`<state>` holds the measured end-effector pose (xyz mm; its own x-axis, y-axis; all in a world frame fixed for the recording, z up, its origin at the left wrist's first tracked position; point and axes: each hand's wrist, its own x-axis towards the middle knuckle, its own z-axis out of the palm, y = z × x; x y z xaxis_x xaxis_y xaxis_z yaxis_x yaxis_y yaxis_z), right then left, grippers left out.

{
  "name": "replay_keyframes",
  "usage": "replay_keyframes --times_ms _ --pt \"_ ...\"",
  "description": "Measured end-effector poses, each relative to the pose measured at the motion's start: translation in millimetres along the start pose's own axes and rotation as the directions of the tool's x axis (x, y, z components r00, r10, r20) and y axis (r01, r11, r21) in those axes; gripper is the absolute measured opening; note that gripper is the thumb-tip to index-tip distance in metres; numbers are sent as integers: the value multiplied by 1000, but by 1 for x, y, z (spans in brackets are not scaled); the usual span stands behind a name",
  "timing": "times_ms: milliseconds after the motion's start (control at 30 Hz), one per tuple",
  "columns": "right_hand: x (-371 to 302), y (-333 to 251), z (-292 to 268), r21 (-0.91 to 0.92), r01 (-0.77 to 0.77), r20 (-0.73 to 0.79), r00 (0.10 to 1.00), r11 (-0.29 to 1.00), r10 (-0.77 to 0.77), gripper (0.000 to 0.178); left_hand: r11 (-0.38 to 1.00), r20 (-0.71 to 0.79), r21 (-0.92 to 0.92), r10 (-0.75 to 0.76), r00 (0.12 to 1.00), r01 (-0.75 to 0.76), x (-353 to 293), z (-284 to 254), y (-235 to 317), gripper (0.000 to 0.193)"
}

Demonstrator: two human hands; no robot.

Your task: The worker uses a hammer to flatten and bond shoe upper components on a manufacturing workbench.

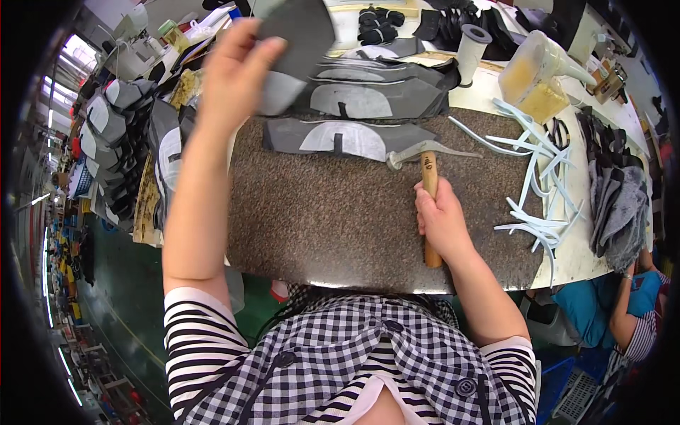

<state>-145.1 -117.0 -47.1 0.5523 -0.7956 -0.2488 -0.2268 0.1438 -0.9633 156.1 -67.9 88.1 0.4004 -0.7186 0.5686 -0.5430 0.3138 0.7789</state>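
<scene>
My left hand [237, 71] is raised at the far left of the table, its fingers and thumb closed on the edge of a dark grey cut piece [301, 35]; the arm is slightly blurred. My right hand [443, 216] wraps round the wooden handle of a hammer [429, 170]. Its metal head, with a long curved end pointing right, rests by a grey piece with a pale half-round patch [340, 138] and a small black tab. Behind that piece, similar grey pieces [354, 98] lie overlapping.
Pale blue strips [535, 170] lie tangled at the right, near black-handled scissors [558, 132]. Beyond stand a plastic container of yellowish stuff [535, 78] and a white spool [472, 49]. Grey pieces [113, 149] are stacked at left, fuzzy ones [616, 191] at right. Another person [623, 304] sits lower right.
</scene>
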Motion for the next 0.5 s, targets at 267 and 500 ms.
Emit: replay_keyframes --times_ms 267,500 --pt "4 -3 -4 136 11 29 999 991 -15 17 890 854 446 -455 251 97 -97 58 49 32" --pt "-78 -41 -38 -508 203 119 979 837 -166 17 944 698 309 -143 702 -116 -167 94 -7 22"
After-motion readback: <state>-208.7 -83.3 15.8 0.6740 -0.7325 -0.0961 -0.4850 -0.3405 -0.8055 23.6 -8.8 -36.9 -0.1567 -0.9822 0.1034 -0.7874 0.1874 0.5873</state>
